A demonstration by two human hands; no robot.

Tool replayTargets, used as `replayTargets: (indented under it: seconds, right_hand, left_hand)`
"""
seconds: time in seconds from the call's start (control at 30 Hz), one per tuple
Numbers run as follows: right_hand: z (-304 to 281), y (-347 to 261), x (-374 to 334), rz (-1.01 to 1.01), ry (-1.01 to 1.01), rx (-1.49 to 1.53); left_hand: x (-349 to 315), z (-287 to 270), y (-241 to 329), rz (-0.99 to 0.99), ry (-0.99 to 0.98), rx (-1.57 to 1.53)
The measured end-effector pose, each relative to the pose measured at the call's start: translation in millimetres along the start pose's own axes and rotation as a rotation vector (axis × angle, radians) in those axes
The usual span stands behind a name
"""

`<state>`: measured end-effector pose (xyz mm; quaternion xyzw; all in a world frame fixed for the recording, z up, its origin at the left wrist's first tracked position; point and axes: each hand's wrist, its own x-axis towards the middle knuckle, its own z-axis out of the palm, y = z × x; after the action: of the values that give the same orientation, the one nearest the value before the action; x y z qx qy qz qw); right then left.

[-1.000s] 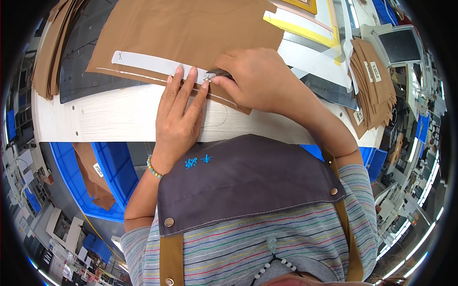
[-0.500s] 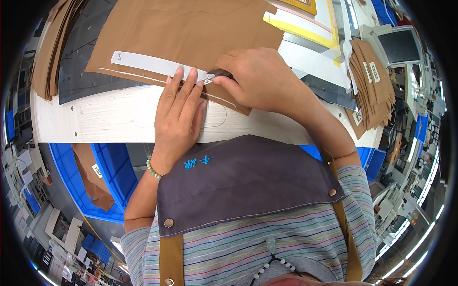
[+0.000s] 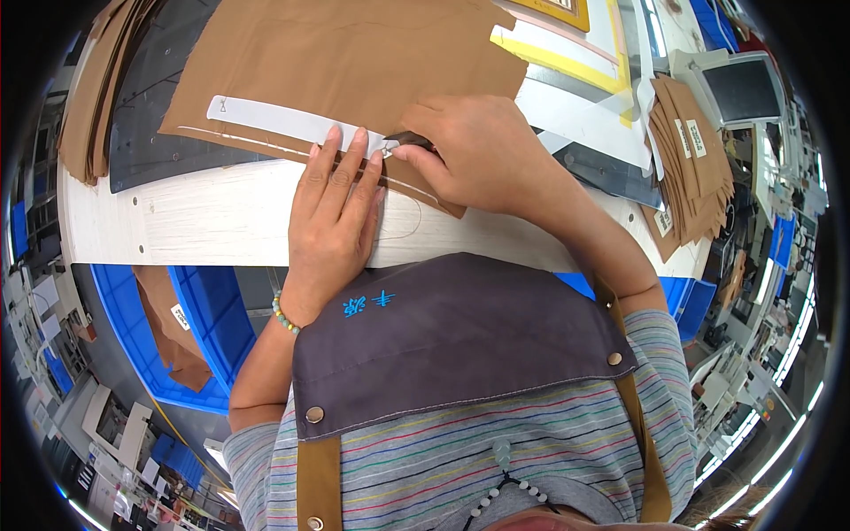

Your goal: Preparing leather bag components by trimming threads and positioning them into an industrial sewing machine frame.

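Note:
A large brown fabric piece (image 3: 354,53) lies on the table with a white strip template (image 3: 274,115) on it, near its front edge. Below the strip, a thin white line (image 3: 232,138) runs along the fabric. My left hand (image 3: 332,203) rests flat, its outstretched fingertips pressing on the strip and the fabric. My right hand (image 3: 482,146) is closed around a dark slim tool (image 3: 409,139), held at the strip's right end. The tool's tip is too small to make out clearly. A small hourglass-like mark shows at the strip's left end.
Brown fabric pieces are stacked at the left (image 3: 88,115) and, with white labels, at the right (image 3: 691,150). White and yellow-edged templates (image 3: 575,71) lie at the back right. A blue bin (image 3: 208,310) with brown fabric stands below the table's front edge (image 3: 221,257). A loose thread (image 3: 418,217) curls on the tabletop.
My left hand has shifted very slightly to the right, its fingertips still on the strip. The right hand and its tool stay at nearly the same spot.

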<state>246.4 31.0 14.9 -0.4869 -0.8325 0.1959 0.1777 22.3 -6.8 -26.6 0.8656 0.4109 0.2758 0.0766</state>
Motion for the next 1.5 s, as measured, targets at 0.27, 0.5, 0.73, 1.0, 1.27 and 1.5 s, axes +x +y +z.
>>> replayTargets:
  seconds: [0.27,0.5,0.73,1.0,1.27,1.5]
  right_hand:
    - [12.1,2.8,-0.9,-0.011,0.111,0.061]
    - [18.5,-0.7,0.8,-0.012,0.194,0.079]
    - [25.0,2.6,7.9,-0.046,0.267,0.153]
    - [9.7,0.7,2.2,-0.113,0.139,0.400]
    - [-52.2,11.5,-6.7,0.128,0.275,1.071]
    - [-27.9,8.4,-35.8,0.161,0.012,0.320]
  left_hand:
    - [2.6,0.3,-0.2,0.001,0.015,0.016]
    - [3.7,0.0,1.8,-0.024,0.030,-0.002]
    - [5.1,4.8,0.5,-0.049,0.087,-0.091]
    - [6.4,5.9,8.4,-0.001,0.072,-0.026]
    - [7.5,0.8,15.0,-0.043,0.024,-0.104]
    - [12.3,-2.2,12.4,0.026,0.018,-0.045]
